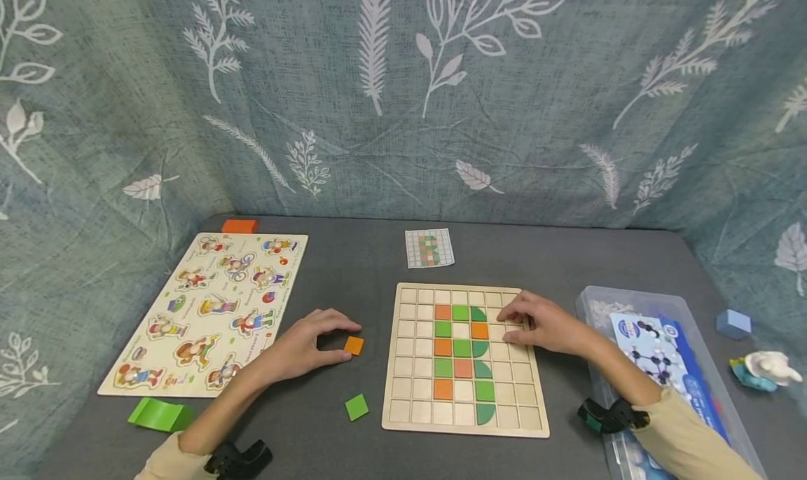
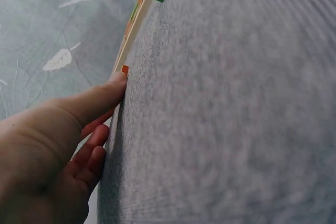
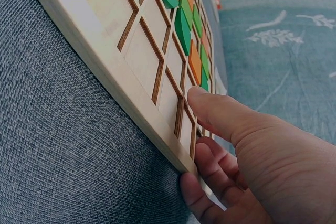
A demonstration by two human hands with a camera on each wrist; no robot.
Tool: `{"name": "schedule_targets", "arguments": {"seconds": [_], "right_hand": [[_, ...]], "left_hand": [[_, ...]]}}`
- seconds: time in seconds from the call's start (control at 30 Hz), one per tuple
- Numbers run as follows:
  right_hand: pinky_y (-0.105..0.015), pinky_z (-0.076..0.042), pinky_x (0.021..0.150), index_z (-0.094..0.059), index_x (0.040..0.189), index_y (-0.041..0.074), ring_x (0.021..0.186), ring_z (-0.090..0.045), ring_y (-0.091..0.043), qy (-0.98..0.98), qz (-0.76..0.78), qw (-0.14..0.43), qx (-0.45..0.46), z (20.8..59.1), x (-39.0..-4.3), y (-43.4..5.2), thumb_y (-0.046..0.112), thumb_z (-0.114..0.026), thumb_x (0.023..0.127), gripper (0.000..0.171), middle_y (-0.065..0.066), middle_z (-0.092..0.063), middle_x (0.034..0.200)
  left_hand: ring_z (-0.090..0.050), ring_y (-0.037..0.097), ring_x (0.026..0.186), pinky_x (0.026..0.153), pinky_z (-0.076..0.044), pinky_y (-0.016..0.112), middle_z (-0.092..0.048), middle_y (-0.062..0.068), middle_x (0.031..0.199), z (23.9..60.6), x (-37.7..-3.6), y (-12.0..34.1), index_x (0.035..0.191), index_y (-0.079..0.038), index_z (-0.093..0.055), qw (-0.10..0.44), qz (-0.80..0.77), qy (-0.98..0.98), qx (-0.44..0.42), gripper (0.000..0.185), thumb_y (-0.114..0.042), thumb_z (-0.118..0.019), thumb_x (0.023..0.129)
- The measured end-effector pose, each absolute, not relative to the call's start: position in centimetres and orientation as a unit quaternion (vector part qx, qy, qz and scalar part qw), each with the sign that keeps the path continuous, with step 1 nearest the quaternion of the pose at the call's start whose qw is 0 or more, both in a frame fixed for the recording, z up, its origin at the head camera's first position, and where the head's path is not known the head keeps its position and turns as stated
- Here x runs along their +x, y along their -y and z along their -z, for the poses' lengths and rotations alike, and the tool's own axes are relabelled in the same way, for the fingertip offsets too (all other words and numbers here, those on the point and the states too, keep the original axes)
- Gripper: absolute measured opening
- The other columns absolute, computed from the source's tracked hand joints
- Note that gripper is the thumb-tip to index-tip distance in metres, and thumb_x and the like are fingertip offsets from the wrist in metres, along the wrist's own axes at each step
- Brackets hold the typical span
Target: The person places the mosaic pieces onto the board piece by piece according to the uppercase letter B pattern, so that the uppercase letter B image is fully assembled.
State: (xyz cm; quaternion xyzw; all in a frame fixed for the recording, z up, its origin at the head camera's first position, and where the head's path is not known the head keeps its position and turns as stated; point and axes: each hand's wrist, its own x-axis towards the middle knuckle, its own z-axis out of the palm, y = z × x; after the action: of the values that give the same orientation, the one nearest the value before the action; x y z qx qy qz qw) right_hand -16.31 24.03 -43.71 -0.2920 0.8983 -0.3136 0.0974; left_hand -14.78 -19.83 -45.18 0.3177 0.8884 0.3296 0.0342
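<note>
An orange square tile [image 1: 354,345] lies on the dark tabletop, left of a wooden grid board [image 1: 391,389]. My left hand [image 1: 312,347] is beside it, the thumb tip at the tile's edge and the index finger apart above it; the left wrist view shows the thumb [image 2: 113,87] there too. A loose green square tile [image 1: 356,407] lies nearer the front. My right hand [image 1: 545,322] rests over the board's upper right edge, fingers bent loosely with no tile visible between them. Orange, green and half-round green pieces, such as this green quarter-like piece [image 1: 485,414], sit in the board's middle columns.
A small pattern card [image 1: 412,252] lies behind the board. On the left are a picture puzzle board [image 1: 252,256], a green arched block [image 1: 160,415] and an orange block [image 1: 239,225]. A clear plastic box [image 1: 589,294], a blue block [image 1: 733,324] and a small figurine [image 1: 766,368] stand right.
</note>
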Motion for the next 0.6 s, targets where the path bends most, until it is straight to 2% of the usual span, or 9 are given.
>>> {"name": "schedule_targets", "arguments": {"seconds": [0.17,0.4,0.5,0.6], "right_hand": [[-0.023,-0.045,0.072,-0.069,0.111,0.011,0.084,-0.051,-0.005,-0.898,0.312,0.099,-0.294,43.7,-16.3,-24.1,0.025,-0.072,0.088,0.028,-0.001,-0.057,0.1],[-0.023,-0.045,0.072,-0.069,0.111,0.012,0.084,-0.051,-0.005,-0.898,0.311,0.098,-0.295,43.7,-16.4,-24.1,0.026,-0.072,0.088,0.028,-0.001,-0.057,0.101],[-0.023,-0.045,0.072,-0.069,0.111,0.011,0.084,-0.051,-0.005,-0.898,0.311,0.1,-0.294,43.7,-16.3,-24.1,0.026,-0.072,0.088,0.028,-0.001,-0.057,0.101],[-0.023,-0.045,0.072,-0.069,0.111,0.011,0.084,-0.05,-0.004,-0.898,0.311,0.1,-0.294,43.7,-16.3,-24.1,0.026,-0.072,0.088,0.028,-0.001,-0.057,0.101]], "left_hand": [[-0.056,0.012,0.102,0.088,-0.048,0.033,-0.067,-0.005,0.111,45.2,-14.8,19.8,0.115,-0.02,-0.07,0.02,-0.327,-0.882,0.339,0.032,-0.026,-0.076,0.084],[-0.056,0.009,0.093,0.079,-0.048,0.027,-0.068,-0.006,0.1,45.6,-14.9,19.7,0.098,-0.018,-0.076,-0.042,-0.344,-0.843,0.411,0.02,-0.015,-0.08,0.079],[-0.058,0.009,0.092,0.079,-0.05,0.027,-0.068,-0.006,0.099,45.3,-14.2,18.3,0.096,-0.017,-0.076,-0.041,-0.362,-0.833,0.417,0.018,-0.015,-0.08,0.078],[-0.058,0.007,0.094,0.081,-0.05,0.027,-0.068,-0.008,0.099,44.6,-12.9,15.6,0.097,-0.019,-0.076,-0.015,-0.36,-0.832,0.421,0.017,-0.021,-0.079,0.08]]}}
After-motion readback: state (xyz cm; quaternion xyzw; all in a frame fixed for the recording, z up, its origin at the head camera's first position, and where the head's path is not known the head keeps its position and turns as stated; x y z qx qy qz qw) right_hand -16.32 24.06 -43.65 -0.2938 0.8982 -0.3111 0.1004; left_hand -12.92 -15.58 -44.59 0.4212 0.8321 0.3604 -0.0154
